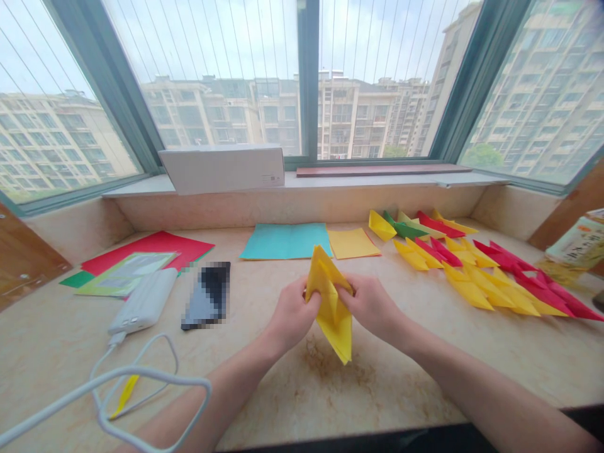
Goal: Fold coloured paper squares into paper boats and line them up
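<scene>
Between my two hands is a yellow folded paper boat (334,308), raised a little over the counter and pointing up and down. My left hand (293,309) grips its left side, the thumb pressed on the front face. From the right, my right hand (369,303) pinches the other side with thumb and fingers. Some fingertips are hidden behind the paper. Beyond it lie a light blue paper sheet (285,241) and a stack of yellow-orange paper (353,243). Rows of folded paper boats (472,286) in yellow, red and green stand to the right.
Left on the counter (264,402) are red paper sheets (146,248), a white power bank (144,302) with a white cable (155,371), and a blurred-out phone (207,296). A white box (224,168) rests on the windowsill. A bottle (578,242) is at far right.
</scene>
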### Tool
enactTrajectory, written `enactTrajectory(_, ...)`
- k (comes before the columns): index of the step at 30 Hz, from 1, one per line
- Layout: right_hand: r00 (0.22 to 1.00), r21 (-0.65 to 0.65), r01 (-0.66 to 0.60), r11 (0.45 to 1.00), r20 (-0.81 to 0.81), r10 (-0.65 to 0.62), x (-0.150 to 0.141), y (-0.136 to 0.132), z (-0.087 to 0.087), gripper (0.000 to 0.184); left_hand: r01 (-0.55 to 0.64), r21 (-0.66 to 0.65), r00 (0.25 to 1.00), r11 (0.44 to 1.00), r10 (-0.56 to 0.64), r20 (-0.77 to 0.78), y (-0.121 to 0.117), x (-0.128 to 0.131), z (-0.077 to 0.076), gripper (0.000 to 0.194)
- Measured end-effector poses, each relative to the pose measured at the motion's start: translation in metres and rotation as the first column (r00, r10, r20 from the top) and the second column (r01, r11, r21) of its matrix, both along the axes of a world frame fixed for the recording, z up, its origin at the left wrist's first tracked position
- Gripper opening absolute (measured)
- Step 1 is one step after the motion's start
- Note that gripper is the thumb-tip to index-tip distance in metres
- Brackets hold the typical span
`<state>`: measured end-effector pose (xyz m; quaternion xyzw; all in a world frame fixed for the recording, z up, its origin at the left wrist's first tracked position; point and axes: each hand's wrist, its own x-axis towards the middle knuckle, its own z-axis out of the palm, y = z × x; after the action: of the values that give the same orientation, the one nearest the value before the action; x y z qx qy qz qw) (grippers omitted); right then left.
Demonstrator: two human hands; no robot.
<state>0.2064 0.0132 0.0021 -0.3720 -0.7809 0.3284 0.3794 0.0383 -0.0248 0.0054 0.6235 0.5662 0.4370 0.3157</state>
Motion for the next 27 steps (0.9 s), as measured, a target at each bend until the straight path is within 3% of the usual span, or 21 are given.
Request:
enactTrajectory(5, 1.0, -0.013, 0.015, 1.0, 0.026, -0.015, 0.0, -0.003, 0.001, 0.027, 0.08, -0.102, 0.996, 0.992, -0.076, 0.041, -0.001, 0.0, -0.002, 0.017)
enactTrajectory(14, 0.998, 0.059, -0.025, 0.998, 0.065, 0.021, 0.004, -0.005, 0.009, 0.03, 0.126, -0.135, 0.99, 0.983, -0.116, 0.077, 0.002, -0.001, -0.006, 0.022)
enactTrajectory(19, 0.995, 0.123, 0.045, 0.991, 0.084, -0.055, 0.005, 0.0, 0.005, 0.024, 0.049, -0.117, 0.983, 0.992, -0.027, 0.181, 0.006, -0.005, -0.007, 0.02)
enactTrajectory(21, 0.997, 0.125, 0.035, 0.991, 0.057, -0.042, 0.007, 0.002, 0.005, 0.04, -0.011, -0.149, 0.96, 0.989, 0.052, 0.277, 0.009, -0.01, -0.005, 0.019)
enactTrajectory(24, 0.996, 0.17, -0.075, 0.983, 0.051, 0.067, 0.01, 0.0, 0.007, 0.051, -0.083, -0.205, 0.894, 0.975, 0.164, 0.418, 0.015, -0.018, 0.0, 0.023)
enactTrajectory(27, 0.945, 0.231, -0.293, 0.928, 0.216, 0.245, 0.012, -0.006, 0.01, 0.05, -0.14, -0.214, 0.837, 0.967, 0.232, 0.496, 0.018, -0.026, 0.004, 0.024)
